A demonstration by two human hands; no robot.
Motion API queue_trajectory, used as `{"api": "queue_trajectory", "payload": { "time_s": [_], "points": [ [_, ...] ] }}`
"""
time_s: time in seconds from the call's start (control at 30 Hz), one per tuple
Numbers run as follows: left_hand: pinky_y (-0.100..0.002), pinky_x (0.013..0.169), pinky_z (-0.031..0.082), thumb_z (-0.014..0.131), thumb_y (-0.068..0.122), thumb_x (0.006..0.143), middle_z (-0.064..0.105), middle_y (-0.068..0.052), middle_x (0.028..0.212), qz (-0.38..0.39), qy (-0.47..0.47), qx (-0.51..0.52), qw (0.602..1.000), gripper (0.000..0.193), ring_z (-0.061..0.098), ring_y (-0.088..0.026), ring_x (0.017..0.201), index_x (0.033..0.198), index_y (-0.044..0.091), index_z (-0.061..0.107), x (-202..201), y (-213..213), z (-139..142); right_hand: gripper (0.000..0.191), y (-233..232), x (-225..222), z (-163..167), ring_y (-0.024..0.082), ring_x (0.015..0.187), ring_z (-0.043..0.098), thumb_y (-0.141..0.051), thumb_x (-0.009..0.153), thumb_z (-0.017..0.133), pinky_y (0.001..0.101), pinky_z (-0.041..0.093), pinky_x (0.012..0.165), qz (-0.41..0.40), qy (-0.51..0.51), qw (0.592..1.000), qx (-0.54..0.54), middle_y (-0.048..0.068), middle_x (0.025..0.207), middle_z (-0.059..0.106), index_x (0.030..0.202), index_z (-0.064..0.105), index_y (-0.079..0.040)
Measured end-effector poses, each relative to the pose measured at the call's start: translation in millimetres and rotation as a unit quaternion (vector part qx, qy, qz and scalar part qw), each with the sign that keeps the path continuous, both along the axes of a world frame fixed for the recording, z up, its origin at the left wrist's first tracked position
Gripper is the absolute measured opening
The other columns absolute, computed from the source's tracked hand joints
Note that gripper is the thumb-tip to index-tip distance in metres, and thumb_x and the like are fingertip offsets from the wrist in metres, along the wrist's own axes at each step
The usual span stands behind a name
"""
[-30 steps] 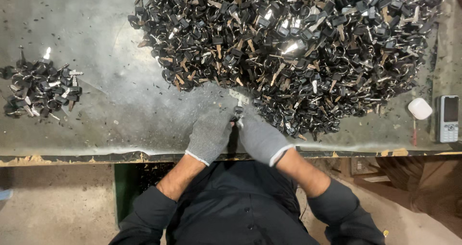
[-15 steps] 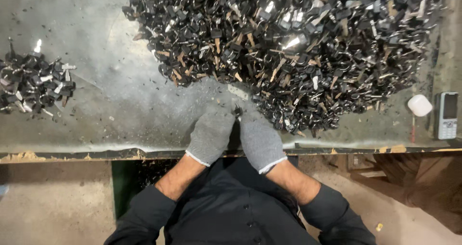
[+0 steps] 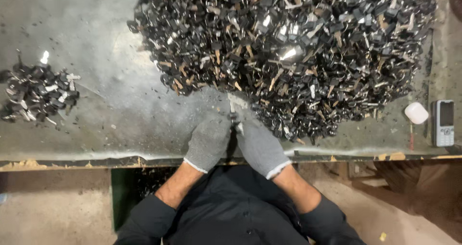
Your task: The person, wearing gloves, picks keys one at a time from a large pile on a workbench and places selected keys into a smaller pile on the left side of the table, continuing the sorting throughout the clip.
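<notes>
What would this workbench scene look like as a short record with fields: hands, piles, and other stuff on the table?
left hand: left hand in a grey glove, at the near edge of the big pile
right hand: right hand in a grey glove, meeting the left around a small metal piece
big pile: black and metal parts, far right
small pile: same parts, far left
table: grey, dusty
others: white cap; phone

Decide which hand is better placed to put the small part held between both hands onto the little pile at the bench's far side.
Probably the left hand. The small pile lies on its side of the bench, with bare surface between. The right hand would have to cross over it. Both gloved hands meet on the small metal part.
</notes>
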State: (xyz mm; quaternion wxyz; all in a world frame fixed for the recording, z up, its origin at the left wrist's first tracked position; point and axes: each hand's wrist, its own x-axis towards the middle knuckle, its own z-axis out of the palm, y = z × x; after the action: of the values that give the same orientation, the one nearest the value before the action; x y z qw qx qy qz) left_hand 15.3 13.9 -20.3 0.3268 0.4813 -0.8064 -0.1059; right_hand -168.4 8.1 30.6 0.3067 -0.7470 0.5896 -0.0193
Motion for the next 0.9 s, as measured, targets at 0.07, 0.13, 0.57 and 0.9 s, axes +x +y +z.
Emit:
{"api": "queue_trajectory", "payload": {
  "time_s": [0.07, 0.13, 0.57, 0.9],
  "points": [
    [-0.047, 0.079, 0.055, 0.073, 0.009, 0.081, 0.065, -0.017, 0.096, -0.006, -0.016, 0.027, 0.999, 0.026, 0.064, -0.037, 0.095, 0.105, 0.005, 0.065, -1, 1, 3, 0.045, 2, 1, -8, 0.043, 0.121, 0.06, -0.017, 0.095, 0.059, 0.045, 0.05, 0.104, 0.021, 0.005, 0.999, -0.044, 0.032, 0.136, 0.057, 0.129, 0.052, 0.011],
    [-0.048, 0.079, 0.055, 0.074, 0.01, 0.08, 0.065, -0.017, 0.097, -0.001, -0.027, 0.012, 1.0, 0.033, 0.064, -0.038, 0.096, 0.111, 0.003, 0.065, -3, 0, 6, 0.061, 2, 1, -16, 0.044, 0.122, 0.058, -0.014, 0.091, 0.059, 0.0445, 0.048, 0.104, 0.08, 0.023, 0.991, -0.103, 0.039, 0.137, 0.051, 0.14, 0.044, 0.02],
    [-0.046, 0.07, 0.053, 0.075, 0.01, 0.078, 0.069, -0.014, 0.097, 0.037, 0.063, 0.042, 0.996, 0.047, 0.067, -0.036, 0.083, 0.123, 0.005, 0.064, -2, 2, 19, 0.037, -5, 6, 25, 0.033, 0.102, 0.071, -0.025, 0.104, 0.052, 0.0439, 0.059, 0.086, 0.012, 0.072, 0.995, 0.064, 0.019, 0.12, 0.068, 0.135, 0.055, -0.004],
    [-0.047, 0.069, 0.052, 0.067, -0.003, 0.082, 0.066, -0.01, 0.086, 0.042, 0.027, 0.026, 0.998, 0.039, 0.065, -0.034, 0.077, 0.117, 0.012, 0.07, -12, 10, 15, 0.03, 12, 12, 9, 0.029, 0.094, 0.071, -0.018, 0.087, 0.063, 0.0404, 0.06, 0.078, 0.14, 0.134, 0.948, -0.252, 0.016, 0.098, 0.07, 0.112, 0.058, -0.002]
  ]
}}
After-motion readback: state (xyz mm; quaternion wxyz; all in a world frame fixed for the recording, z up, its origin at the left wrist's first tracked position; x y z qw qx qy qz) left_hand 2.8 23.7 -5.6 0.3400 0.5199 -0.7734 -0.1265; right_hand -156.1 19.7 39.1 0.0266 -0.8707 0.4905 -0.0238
